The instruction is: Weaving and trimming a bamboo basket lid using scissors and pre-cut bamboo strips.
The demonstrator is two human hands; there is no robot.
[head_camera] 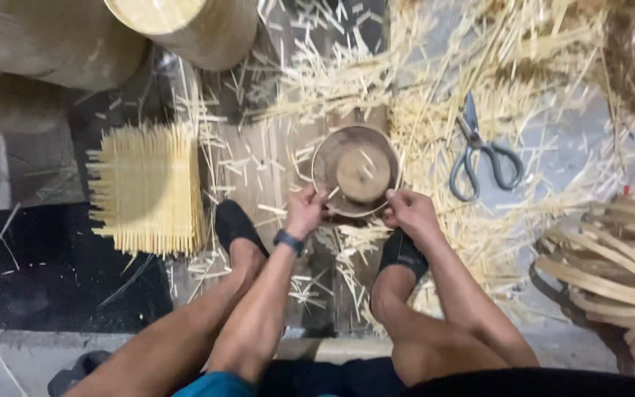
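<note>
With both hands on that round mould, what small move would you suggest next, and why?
Probably slide the left hand a little further along the thin bamboo hoop, pressing it to the round mould. Both hands pinch the near rim, the right hand opposite, while the hoop's far side looks unpressed.

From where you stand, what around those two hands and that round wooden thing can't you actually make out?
All in the head view:
- Near edge of the round wooden form: covered by the left hand and right hand.
- Fingertips: curled over its rim, so what they pinch is unclear.
- Woven bamboo mat: its weave is too blurred to read.
- Coiled bamboo strips: cut off by the right edge.
- Scissors: blade tips lost among the splints.
</note>
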